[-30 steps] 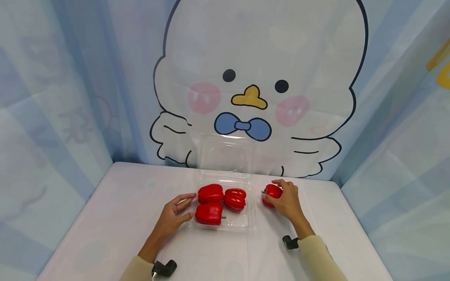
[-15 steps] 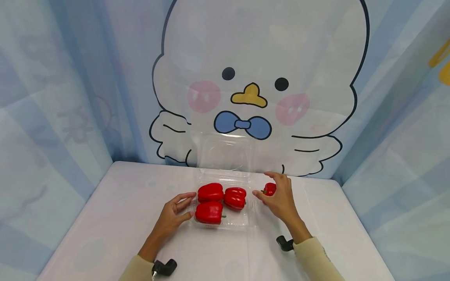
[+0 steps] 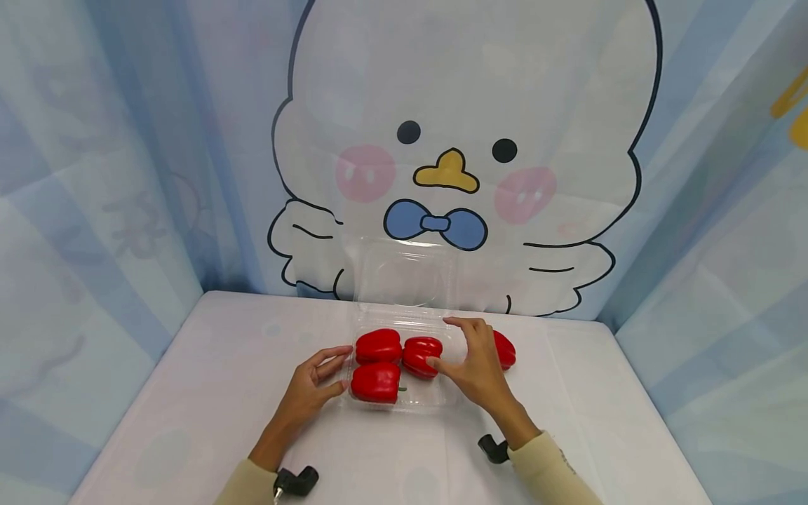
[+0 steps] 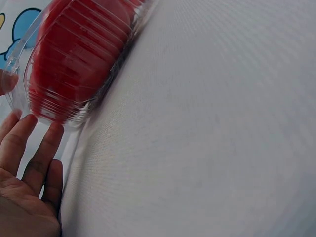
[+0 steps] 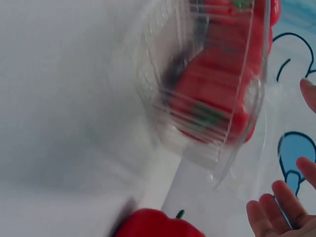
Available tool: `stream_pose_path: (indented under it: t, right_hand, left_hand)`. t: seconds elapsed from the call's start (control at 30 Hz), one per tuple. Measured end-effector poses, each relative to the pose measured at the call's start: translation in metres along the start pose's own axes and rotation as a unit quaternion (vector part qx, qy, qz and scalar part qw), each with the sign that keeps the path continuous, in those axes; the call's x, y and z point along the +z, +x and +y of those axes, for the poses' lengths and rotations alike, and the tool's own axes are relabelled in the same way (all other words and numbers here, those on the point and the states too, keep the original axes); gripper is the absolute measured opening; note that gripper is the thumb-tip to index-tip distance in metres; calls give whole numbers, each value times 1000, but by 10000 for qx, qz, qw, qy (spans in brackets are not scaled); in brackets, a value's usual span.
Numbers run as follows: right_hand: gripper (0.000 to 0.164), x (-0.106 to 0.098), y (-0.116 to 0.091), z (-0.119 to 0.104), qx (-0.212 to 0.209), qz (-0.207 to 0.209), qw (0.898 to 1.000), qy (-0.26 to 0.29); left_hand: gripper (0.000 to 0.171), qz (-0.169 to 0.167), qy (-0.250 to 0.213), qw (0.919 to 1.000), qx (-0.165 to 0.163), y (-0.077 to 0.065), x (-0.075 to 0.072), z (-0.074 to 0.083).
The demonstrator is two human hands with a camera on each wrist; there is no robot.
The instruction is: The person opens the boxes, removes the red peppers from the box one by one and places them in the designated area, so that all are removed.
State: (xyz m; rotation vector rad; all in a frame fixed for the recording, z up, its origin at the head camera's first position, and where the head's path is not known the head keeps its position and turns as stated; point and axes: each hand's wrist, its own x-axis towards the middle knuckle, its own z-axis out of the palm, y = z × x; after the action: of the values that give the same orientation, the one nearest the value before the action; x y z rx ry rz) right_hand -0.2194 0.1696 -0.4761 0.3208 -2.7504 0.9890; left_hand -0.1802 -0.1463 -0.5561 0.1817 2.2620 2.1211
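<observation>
A clear plastic clamshell box [image 3: 429, 398] stands on the table with its lid raised. Inside sit three red bell peppers: one at back left [image 3: 379, 346], one at front left [image 3: 375, 383], and one at right [image 3: 416, 356]. My left hand [image 3: 306, 389] is at the box's left side, its fairly straight fingertips against the clear wall in the left wrist view. My right hand [image 3: 481, 368] hovers over the box's right side, fingers spread and holding nothing; its thumb overlaps the right pepper. Another bell pepper [image 3: 506, 349] lies outside, partly hidden behind this hand.
The raised lid [image 3: 407, 277] stands in front of the curtain [image 3: 555, 105], which has a cartoon chick printed on it. A white cloth covers the table [image 3: 189, 407]. Black wrist cameras are strapped at the left cuff [image 3: 295, 482] and right cuff [image 3: 494, 449].
My right hand has left the loose pepper and moved left to the box's right side. That pepper stays on the table. My left hand and the box have not moved.
</observation>
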Motion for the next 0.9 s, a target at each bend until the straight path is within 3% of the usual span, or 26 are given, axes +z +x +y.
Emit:
stream_pose_path:
  t: [0.27, 0.57, 0.9]
  right_hand:
    - [82, 17, -3, -4, -108, -151, 9998, 4]
    - [81, 29, -3, -7, -129, -399, 9989, -214]
    - [81, 41, 2, -4, -120, -526, 9976, -429]
  left_hand:
    - [59, -7, 39, 10000, 63, -2, 0, 2]
    - [58, -124, -33, 9992, 375, 0, -1, -2]
    - [59, -69, -50, 9997, 211, 0, -1, -2]
